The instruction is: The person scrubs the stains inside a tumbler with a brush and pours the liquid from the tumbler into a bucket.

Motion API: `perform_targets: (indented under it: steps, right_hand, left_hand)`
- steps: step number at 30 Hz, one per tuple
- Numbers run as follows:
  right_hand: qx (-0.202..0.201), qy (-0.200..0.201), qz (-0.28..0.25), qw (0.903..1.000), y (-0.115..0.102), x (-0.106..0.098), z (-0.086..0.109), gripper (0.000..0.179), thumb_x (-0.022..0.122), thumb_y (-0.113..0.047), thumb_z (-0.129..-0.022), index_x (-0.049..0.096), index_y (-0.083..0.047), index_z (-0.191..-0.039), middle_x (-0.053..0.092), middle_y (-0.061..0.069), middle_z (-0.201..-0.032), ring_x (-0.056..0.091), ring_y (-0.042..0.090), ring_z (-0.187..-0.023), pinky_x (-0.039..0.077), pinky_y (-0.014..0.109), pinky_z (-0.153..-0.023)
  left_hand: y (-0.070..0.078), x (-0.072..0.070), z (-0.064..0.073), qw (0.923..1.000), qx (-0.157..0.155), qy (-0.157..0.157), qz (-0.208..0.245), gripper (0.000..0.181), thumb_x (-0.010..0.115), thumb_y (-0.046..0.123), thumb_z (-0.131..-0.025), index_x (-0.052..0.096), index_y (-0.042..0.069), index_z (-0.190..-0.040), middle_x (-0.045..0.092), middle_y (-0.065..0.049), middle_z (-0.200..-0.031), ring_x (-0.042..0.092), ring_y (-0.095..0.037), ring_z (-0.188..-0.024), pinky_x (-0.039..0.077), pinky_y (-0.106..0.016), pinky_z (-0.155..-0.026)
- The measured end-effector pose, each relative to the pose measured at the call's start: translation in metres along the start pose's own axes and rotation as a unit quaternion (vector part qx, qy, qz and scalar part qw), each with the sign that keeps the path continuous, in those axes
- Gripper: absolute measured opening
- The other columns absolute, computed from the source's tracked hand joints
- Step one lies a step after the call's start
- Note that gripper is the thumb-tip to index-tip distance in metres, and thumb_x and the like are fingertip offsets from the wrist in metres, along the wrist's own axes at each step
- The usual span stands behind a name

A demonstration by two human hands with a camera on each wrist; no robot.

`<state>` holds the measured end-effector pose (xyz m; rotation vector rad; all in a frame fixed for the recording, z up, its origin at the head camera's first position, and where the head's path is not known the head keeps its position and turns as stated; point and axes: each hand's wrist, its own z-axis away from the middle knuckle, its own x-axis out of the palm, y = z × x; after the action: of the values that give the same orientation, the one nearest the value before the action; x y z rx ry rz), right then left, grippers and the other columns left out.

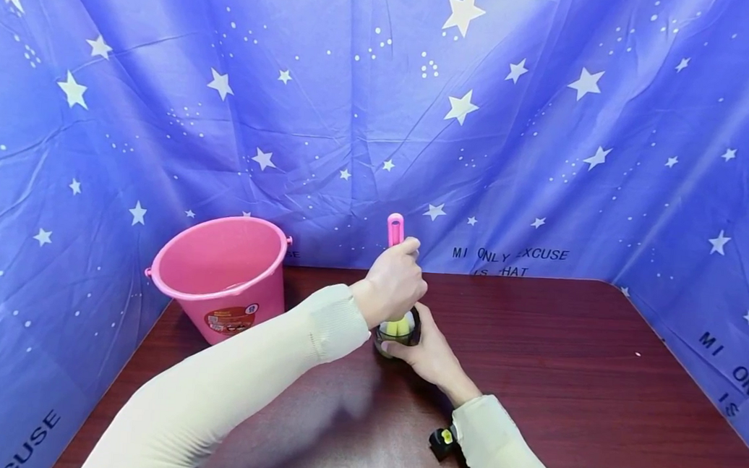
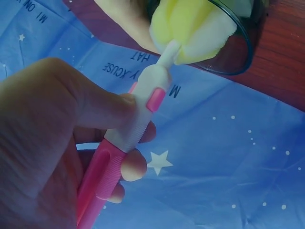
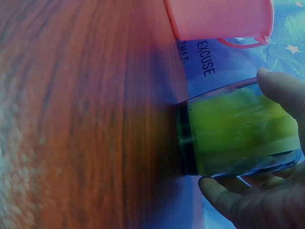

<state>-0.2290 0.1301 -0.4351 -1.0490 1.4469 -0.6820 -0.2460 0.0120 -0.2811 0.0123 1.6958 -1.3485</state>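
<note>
A sponge brush with a pink and white handle (image 2: 114, 143) is gripped by my left hand (image 1: 393, 282), thumb along one side and fingers curled round the other. Its yellow and white sponge head (image 2: 190, 31) is inside a dark clear glass cup (image 3: 238, 133). My right hand (image 1: 431, 350) holds the cup around its side, thumb on one face and fingers on the other. In the right wrist view the sponge fills much of the cup's inside. The cup's base is close to the table; whether it touches is unclear.
A pink bucket (image 1: 266, 292) with a label stands at the table's back left. The dark red wooden table (image 1: 566, 378) meets a blue star-patterned cloth (image 1: 356, 117) behind and at the sides. A small black camera (image 1: 441, 442) sits at my right wrist.
</note>
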Motion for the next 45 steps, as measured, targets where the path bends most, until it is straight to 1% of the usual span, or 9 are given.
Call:
perform_targets:
  steps: [6,14,21,24,28,33,39,45]
  right_hand:
    - [0.003,0.001,0.005,1.0,0.0,-0.001,0.0,0.092,0.084,-0.034,-0.071,0.03,-0.023,-0.144,0.051,0.004,-0.129,0.051,0.021,-0.114,0.035,0.042,-0.101]
    - [0.005,0.002,0.007,1.0,0.0,-0.001,0.0,0.092,0.084,-0.036,-0.07,0.03,-0.024,-0.144,0.051,0.003,-0.13,0.05,0.021,-0.115,0.035,0.042,-0.102]
    - [-0.004,0.003,-0.006,1.0,-0.001,-0.001,0.0,0.087,0.085,-0.031,-0.069,0.035,-0.021,-0.139,0.052,0.004,-0.126,0.052,0.021,-0.11,0.037,0.041,-0.098]
    - [-0.007,0.003,-0.008,0.9999,-0.001,0.0,0.0,0.084,0.086,-0.03,-0.069,0.037,-0.02,-0.136,0.053,0.004,-0.124,0.053,0.02,-0.108,0.038,0.04,-0.097]
    - [-0.011,0.003,-0.013,0.9999,0.0,0.001,0.0,0.081,0.085,-0.026,-0.069,0.038,-0.017,-0.135,0.054,0.004,-0.123,0.054,0.02,-0.108,0.039,0.039,-0.097]
    - [-0.014,0.0,-0.022,0.9997,0.0,0.002,-0.001,0.08,0.085,-0.022,-0.07,0.038,-0.013,-0.135,0.054,0.005,-0.122,0.054,0.02,-0.107,0.04,0.039,-0.097]
    - [-0.008,0.001,-0.015,0.9999,-0.001,0.002,-0.001,0.079,0.084,-0.023,-0.071,0.038,-0.015,-0.135,0.055,0.005,-0.121,0.054,0.019,-0.107,0.04,0.038,-0.096]
    - [-0.011,0.003,-0.008,0.9999,0.001,0.002,-0.001,0.08,0.084,-0.025,-0.071,0.037,-0.015,-0.135,0.055,0.006,-0.122,0.054,0.02,-0.108,0.039,0.039,-0.097]
  left_hand:
    - [0.002,-0.001,-0.003,1.0,-0.003,0.002,-0.007,0.02,0.053,0.035,-0.088,0.071,0.031,-0.097,0.07,0.01,-0.091,0.05,-0.014,-0.082,0.019,-0.04,-0.093]
    - [0.001,0.0,-0.006,0.9998,-0.007,-0.008,-0.016,0.021,0.052,0.036,-0.09,0.07,0.032,-0.1,0.07,0.009,-0.095,0.051,-0.015,-0.083,0.019,-0.041,-0.093]
    - [-0.002,0.002,-0.007,0.9994,-0.015,-0.024,-0.018,0.02,0.052,0.037,-0.089,0.068,0.031,-0.1,0.069,0.009,-0.093,0.047,-0.017,-0.082,0.019,-0.042,-0.091]
    - [-0.004,0.005,-0.007,0.9994,-0.021,-0.027,-0.009,0.021,0.053,0.039,-0.087,0.068,0.031,-0.099,0.069,0.009,-0.091,0.048,-0.018,-0.082,0.019,-0.042,-0.091]
    - [-0.007,0.007,-0.005,0.9993,-0.028,-0.023,0.005,0.021,0.055,0.04,-0.085,0.07,0.03,-0.097,0.07,0.008,-0.091,0.049,-0.018,-0.083,0.02,-0.042,-0.09]
    - [-0.009,0.01,0.0,0.9992,-0.029,-0.023,0.012,0.021,0.056,0.039,-0.084,0.071,0.03,-0.096,0.07,0.008,-0.091,0.049,-0.019,-0.083,0.021,-0.042,-0.09]
    - [-0.01,0.014,0.002,0.9995,-0.024,-0.016,0.015,0.022,0.056,0.039,-0.083,0.071,0.029,-0.097,0.07,0.008,-0.091,0.049,-0.02,-0.084,0.02,-0.043,-0.092]
    - [-0.011,0.012,0.005,0.9995,-0.02,-0.017,0.018,0.022,0.058,0.041,-0.082,0.07,0.029,-0.095,0.069,0.007,-0.088,0.05,-0.019,-0.083,0.02,-0.042,-0.092]
